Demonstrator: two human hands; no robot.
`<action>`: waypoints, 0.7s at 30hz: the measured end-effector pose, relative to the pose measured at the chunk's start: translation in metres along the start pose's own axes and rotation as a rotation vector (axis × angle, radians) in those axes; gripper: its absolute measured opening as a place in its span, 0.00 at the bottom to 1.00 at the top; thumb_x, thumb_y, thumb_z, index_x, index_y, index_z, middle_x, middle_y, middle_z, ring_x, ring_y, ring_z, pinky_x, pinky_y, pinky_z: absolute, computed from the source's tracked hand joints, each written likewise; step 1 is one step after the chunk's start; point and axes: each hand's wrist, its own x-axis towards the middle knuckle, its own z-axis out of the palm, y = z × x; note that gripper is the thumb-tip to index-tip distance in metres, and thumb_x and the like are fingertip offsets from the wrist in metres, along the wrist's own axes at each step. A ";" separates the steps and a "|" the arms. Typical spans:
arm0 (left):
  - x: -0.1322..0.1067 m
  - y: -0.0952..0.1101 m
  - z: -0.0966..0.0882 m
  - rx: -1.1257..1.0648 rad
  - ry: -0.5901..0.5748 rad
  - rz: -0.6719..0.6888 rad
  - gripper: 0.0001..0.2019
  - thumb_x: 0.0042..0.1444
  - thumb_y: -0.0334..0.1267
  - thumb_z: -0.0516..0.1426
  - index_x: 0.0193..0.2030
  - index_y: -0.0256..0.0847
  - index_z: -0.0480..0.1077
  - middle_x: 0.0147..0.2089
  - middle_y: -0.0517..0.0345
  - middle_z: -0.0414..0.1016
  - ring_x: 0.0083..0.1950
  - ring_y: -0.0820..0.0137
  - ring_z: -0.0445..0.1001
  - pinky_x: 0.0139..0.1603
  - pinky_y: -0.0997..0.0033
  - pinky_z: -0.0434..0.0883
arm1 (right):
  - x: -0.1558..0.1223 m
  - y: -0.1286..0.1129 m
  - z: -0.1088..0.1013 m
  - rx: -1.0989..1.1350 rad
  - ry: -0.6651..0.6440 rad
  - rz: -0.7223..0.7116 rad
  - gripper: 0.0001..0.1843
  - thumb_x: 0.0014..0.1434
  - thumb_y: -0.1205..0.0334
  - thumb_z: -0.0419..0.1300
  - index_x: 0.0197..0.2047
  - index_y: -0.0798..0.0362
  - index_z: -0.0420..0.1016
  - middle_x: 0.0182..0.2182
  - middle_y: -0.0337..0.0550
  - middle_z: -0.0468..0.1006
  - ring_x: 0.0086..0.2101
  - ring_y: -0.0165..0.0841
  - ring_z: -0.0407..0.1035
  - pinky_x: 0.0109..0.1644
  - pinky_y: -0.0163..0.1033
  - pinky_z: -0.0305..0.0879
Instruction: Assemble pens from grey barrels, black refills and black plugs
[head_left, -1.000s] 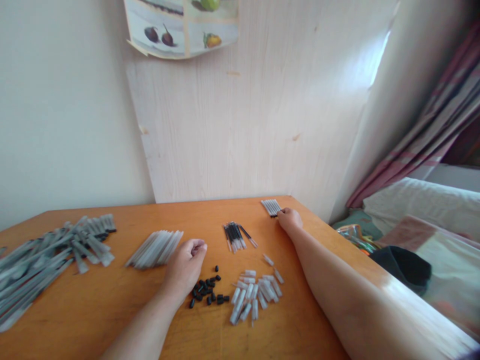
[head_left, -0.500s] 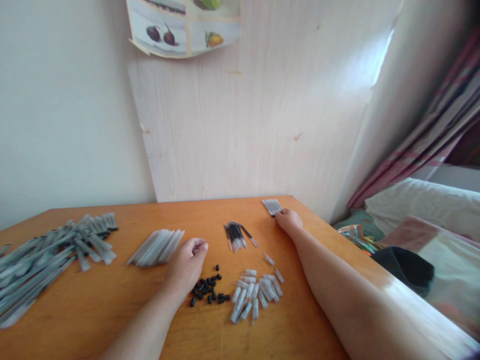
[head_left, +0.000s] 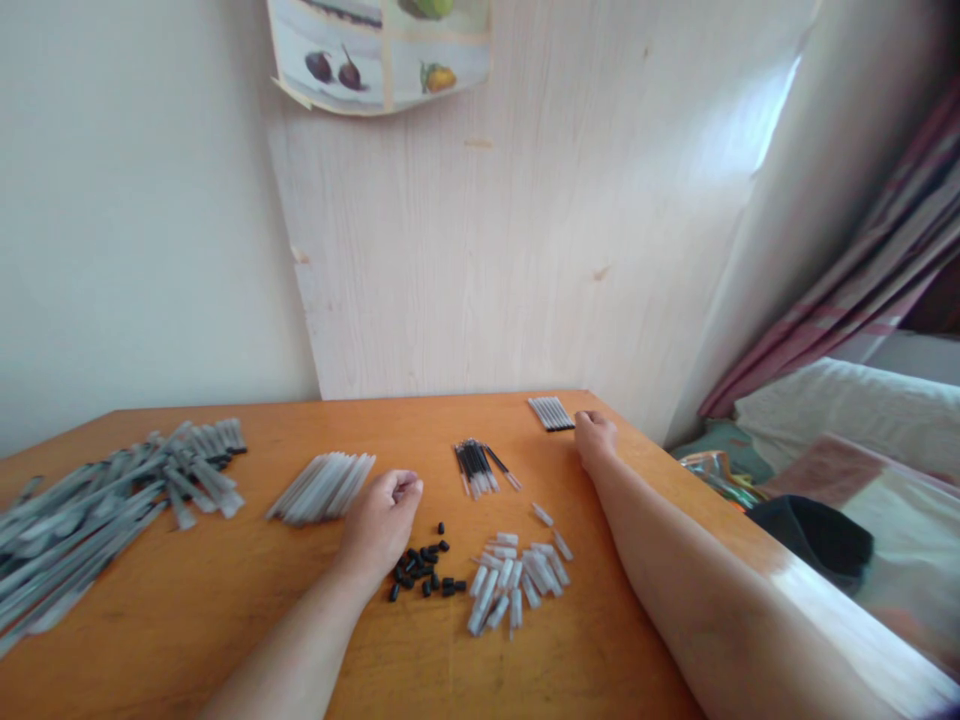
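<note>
My left hand (head_left: 384,518) hovers over the table between a bundle of clear pen barrels (head_left: 324,488) and a heap of small black caps (head_left: 421,567). Its fingers are curled closed, and nothing shows in them. At the table's far right, my right hand (head_left: 597,436) is closed beside a neat row of assembled pens (head_left: 551,413) with black ends, just apart from the row. No object shows in its fingers. Dark ink refills (head_left: 476,466) lie fanned out between the hands. Nearer me is a pile of clear pen caps (head_left: 517,580).
A large loose pile of clear pens or pen parts (head_left: 112,510) spreads over the left of the wooden table (head_left: 247,620). Behind the table stands a pale wall panel with a fruit picture (head_left: 382,55). Right of the table are a black bag-like container (head_left: 814,540) and bedding.
My right hand has moved slightly right, away from the end of the pen row it was touching. My left hand stays curled in about the same place. The view has shifted slightly.
</note>
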 end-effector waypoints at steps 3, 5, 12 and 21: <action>0.001 0.000 0.000 0.008 -0.006 0.004 0.17 0.56 0.48 0.53 0.43 0.39 0.72 0.43 0.51 0.79 0.44 0.64 0.76 0.48 0.64 0.70 | 0.002 0.002 -0.005 0.089 0.091 0.040 0.19 0.54 0.56 0.49 0.38 0.56 0.77 0.23 0.43 0.74 0.28 0.36 0.66 0.29 0.35 0.58; 0.001 0.000 0.001 0.018 -0.005 0.004 0.16 0.56 0.48 0.53 0.42 0.39 0.73 0.43 0.51 0.79 0.44 0.64 0.76 0.48 0.65 0.70 | 0.001 0.002 -0.006 0.137 0.119 0.054 0.18 0.53 0.56 0.50 0.37 0.57 0.76 0.21 0.42 0.72 0.26 0.35 0.65 0.28 0.35 0.57; 0.001 -0.001 0.005 0.020 0.016 0.038 0.13 0.58 0.45 0.53 0.41 0.40 0.73 0.43 0.52 0.78 0.45 0.66 0.75 0.46 0.68 0.68 | -0.013 0.003 -0.006 0.256 0.099 0.055 0.14 0.49 0.58 0.52 0.30 0.57 0.75 0.16 0.38 0.67 0.22 0.32 0.61 0.24 0.34 0.52; -0.001 0.005 0.006 0.079 0.027 0.038 0.11 0.58 0.42 0.53 0.40 0.39 0.73 0.43 0.49 0.78 0.44 0.67 0.74 0.46 0.68 0.67 | -0.036 0.006 -0.013 0.316 0.038 0.075 0.12 0.45 0.61 0.55 0.31 0.56 0.76 0.17 0.37 0.68 0.21 0.29 0.59 0.23 0.34 0.52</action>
